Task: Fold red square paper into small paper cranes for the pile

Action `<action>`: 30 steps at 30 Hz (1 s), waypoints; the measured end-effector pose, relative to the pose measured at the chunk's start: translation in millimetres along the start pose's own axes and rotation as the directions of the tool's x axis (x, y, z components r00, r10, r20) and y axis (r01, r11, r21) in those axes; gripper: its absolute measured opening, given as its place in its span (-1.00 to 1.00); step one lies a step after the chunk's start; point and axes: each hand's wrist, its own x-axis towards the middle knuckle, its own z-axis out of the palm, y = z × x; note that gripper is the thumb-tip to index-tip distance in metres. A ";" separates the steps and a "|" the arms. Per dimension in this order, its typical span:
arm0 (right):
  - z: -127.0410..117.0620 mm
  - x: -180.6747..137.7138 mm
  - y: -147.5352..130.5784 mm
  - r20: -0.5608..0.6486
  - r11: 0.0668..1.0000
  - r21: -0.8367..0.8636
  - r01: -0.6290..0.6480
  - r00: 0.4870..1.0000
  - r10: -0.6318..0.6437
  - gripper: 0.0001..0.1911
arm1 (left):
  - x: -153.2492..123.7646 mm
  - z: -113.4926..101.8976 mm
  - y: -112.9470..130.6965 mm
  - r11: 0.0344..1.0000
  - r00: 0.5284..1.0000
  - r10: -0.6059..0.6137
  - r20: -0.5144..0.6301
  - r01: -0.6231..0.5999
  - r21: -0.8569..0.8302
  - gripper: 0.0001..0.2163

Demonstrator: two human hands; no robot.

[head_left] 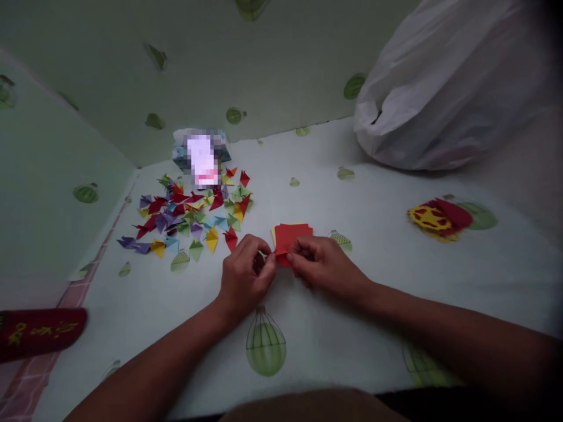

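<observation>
My left hand (pixel 246 275) and my right hand (pixel 319 262) meet at the middle of a pale sheet printed with green balloons (pixel 373 199). Both pinch a small red piece of paper (pixel 281 258), mostly hidden by the fingers. Just beyond it lies a short stack of red paper squares (pixel 291 234) with a yellow edge showing. A scattered pile of several small folded paper pieces (pixel 193 217), in red, purple, yellow, green and blue, lies to the left of my left hand.
A packet (pixel 202 155) stands behind the pile by the wall. A large white plastic bag (pixel 453 88) fills the far right. A red and yellow item (pixel 437 220) lies at right. A dark red object with gold marks (pixel 39 334) sits at the left edge.
</observation>
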 end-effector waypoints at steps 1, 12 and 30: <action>-0.3 -0.3 -0.2 -0.025 0.999 -0.037 0.032 0.999 -0.032 -0.76 | 0.0 0.7 0.0 1.000 1.000 -0.019 0.012 0.019 -0.003 -0.91; 0.6 1.4 5.6 0.035 0.954 0.286 0.093 0.994 -0.107 -0.84 | 4.3 1.8 11.5 0.699 0.852 -0.521 0.053 0.462 -0.545 -0.84; 3.3 5.7 8.6 0.111 0.915 0.400 -0.053 0.994 0.009 -0.84 | -4.2 6.7 21.7 0.533 0.802 -0.515 0.303 0.576 -0.620 -0.77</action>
